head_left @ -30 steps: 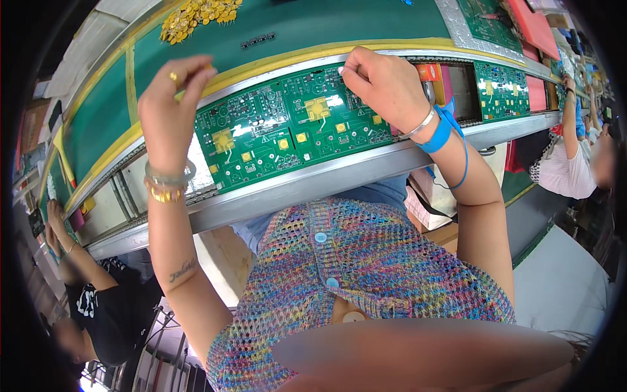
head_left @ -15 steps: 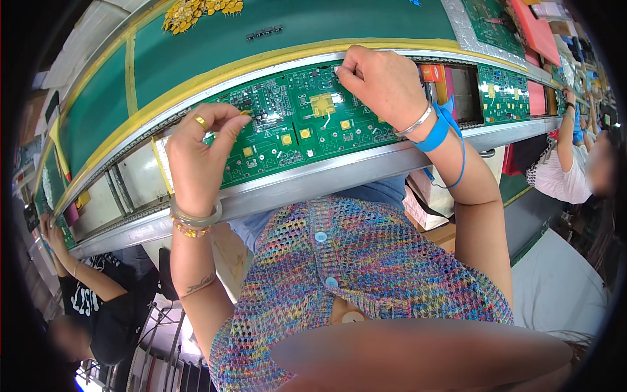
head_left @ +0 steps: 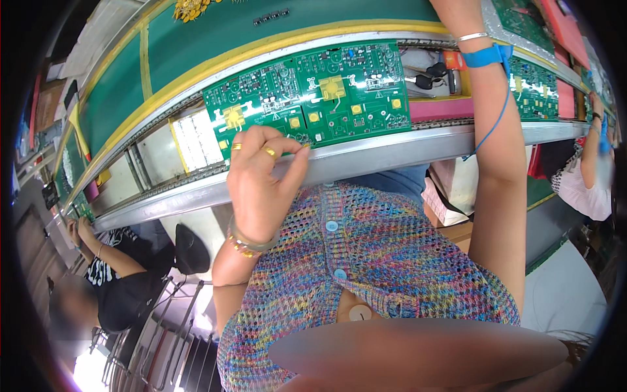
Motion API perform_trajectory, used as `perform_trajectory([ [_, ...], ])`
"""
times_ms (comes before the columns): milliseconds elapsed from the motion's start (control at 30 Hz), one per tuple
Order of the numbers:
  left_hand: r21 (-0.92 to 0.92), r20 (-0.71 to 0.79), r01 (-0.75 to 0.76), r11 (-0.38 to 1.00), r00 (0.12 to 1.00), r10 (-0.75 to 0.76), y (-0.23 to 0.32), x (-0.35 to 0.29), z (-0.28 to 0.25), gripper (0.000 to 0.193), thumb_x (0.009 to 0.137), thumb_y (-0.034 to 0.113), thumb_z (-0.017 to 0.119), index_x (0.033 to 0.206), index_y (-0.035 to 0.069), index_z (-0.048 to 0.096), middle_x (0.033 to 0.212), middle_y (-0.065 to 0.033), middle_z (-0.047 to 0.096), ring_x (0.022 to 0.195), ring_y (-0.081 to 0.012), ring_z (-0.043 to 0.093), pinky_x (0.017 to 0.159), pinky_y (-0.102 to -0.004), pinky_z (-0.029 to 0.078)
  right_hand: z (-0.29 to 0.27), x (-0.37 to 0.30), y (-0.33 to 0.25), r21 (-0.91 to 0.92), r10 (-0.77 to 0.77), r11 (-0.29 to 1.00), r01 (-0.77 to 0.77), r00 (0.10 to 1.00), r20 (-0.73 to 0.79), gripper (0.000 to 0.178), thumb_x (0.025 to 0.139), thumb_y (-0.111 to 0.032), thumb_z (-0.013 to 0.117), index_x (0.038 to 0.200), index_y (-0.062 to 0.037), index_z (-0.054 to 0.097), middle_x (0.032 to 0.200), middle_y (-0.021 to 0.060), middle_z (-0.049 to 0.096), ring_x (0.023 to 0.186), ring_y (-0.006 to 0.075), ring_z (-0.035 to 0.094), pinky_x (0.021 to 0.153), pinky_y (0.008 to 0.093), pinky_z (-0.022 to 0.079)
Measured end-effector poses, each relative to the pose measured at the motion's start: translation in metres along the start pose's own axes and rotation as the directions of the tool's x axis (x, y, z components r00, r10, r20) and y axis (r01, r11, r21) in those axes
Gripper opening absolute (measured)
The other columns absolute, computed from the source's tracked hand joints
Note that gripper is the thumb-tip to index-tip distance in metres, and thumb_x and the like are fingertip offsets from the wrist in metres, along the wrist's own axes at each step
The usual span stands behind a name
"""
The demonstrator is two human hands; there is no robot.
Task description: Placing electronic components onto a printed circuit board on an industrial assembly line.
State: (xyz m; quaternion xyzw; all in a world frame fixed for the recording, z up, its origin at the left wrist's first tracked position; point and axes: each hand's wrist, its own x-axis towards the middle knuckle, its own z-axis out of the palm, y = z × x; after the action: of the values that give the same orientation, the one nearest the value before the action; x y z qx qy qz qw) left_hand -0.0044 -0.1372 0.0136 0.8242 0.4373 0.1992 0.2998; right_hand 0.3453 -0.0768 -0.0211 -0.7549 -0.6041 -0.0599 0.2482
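A green circuit board (head_left: 336, 122) with small chips and square yellow parts lies in the metal-edged track in front of me. My left hand (head_left: 261, 179) is over the board's near edge, thumb and forefinger pinched together. A tiny yellow part (head_left: 305, 145) shows at those fingertips, its shape too small to make out. My right hand (head_left: 457, 16) reaches over the far side of the track, and its fingers are cut off by the upper edge of the picture. A blue strap (head_left: 484, 57) with a cord is around the right wrist.
Beyond the track, a green work surface holds a pile of yellow disc-shaped parts (head_left: 191, 8) and a row of black components (head_left: 271, 17). Right of the board are keys (head_left: 428, 77) in a pink-edged tray. Another circuit board (head_left: 535, 85) is farther right. Two people work nearby, left and right.
My right hand has left the board and moved up and to the right, partly out of view. My left hand has come nearer to me and rightward, still pinched.
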Motion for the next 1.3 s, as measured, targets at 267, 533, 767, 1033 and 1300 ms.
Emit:
perform_trajectory([
  [267, 0.051, -0.06, 0.048, 0.998, 0.997, -0.045, 0.005, -0.003, 0.028, 0.011, 0.07, 0.008, 0.074, 0.071, 0.006, 0.063, 0.077, -0.0064, 0.055, 0.075, -0.0243, 0.052, 0.069, -0.0343, 0.042, 0.006, -0.002, -0.001, 0.026, -0.096, 0.995, 0.098, 0.992, -0.08, 0.01, 0.08, -0.014, 0.065, 0.078, -0.0037, 0.064, 0.081, 0.0164, 0.062, 0.08, 0.0342, 0.061, 0.072, 0.0421, 0.048],
  [533, 0.088, -0.071, 0.058, 0.994, 0.996, -0.052, 0.005, -0.003, 0.034, 0.012, 0.07, 0.005, 0.073, 0.069, 0.004, 0.061, 0.076, -0.007, 0.056, 0.073, -0.0237, 0.052, 0.065, -0.0339, 0.042, 0.016, -0.004, 0.003, -0.085, -0.171, 0.983, 0.163, 0.98, -0.101, 0.01, 0.079, -0.013, 0.062, 0.077, -0.0033, 0.064, 0.079, 0.0177, 0.062, 0.079, 0.0345, 0.061, 0.074, 0.0429, 0.048],
  [767, 0.061, -0.076, 0.13, 0.99, 0.989, -0.125, 0.004, -0.002, 0.035, 0.012, 0.07, 0.005, 0.073, 0.068, 0.004, 0.061, 0.075, -0.007, 0.057, 0.072, -0.0237, 0.052, 0.065, -0.034, 0.042, 0.007, -0.003, -0.008, 0.011, -0.062, 0.998, 0.064, 0.991, -0.115, 0.01, 0.081, -0.014, 0.061, 0.079, -0.004, 0.063, 0.079, 0.0184, 0.063, 0.078, 0.0357, 0.061, 0.073, 0.0439, 0.049],
  [1033, 0.137, 0.048, -0.003, 0.991, 0.999, -0.004, 0.0, 0.024, -0.003, 0.014, 0.07, 0.017, 0.078, 0.072, 0.008, 0.067, 0.077, -0.0044, 0.059, 0.078, -0.0246, 0.055, 0.069, -0.0356, 0.044, -0.005, -0.011, -0.011, 0.201, -0.177, 0.959, 0.202, 0.975, -0.135, 0.011, 0.082, -0.012, 0.063, 0.083, -0.002, 0.065, 0.078, 0.0147, 0.064, 0.074, 0.0337, 0.062, 0.068, 0.0398, 0.048],
  [1300, 0.305, -0.136, -0.297, 0.905, 0.927, 0.35, -0.084, 0.182, -0.023, 0.013, 0.08, 0.017, 0.071, 0.086, 0.006, 0.068, 0.09, -0.0032, 0.066, 0.085, -0.0206, 0.059, 0.069, -0.0315, 0.048, -0.039, -0.052, -0.09, 0.479, -0.108, 0.878, 0.003, 0.975, 0.193, 0.011, 0.088, -0.018, 0.062, 0.091, -0.0083, 0.066, 0.064, 0.003, 0.063, 0.06, 0.0105, 0.063, 0.054, 0.0239, 0.046],
])
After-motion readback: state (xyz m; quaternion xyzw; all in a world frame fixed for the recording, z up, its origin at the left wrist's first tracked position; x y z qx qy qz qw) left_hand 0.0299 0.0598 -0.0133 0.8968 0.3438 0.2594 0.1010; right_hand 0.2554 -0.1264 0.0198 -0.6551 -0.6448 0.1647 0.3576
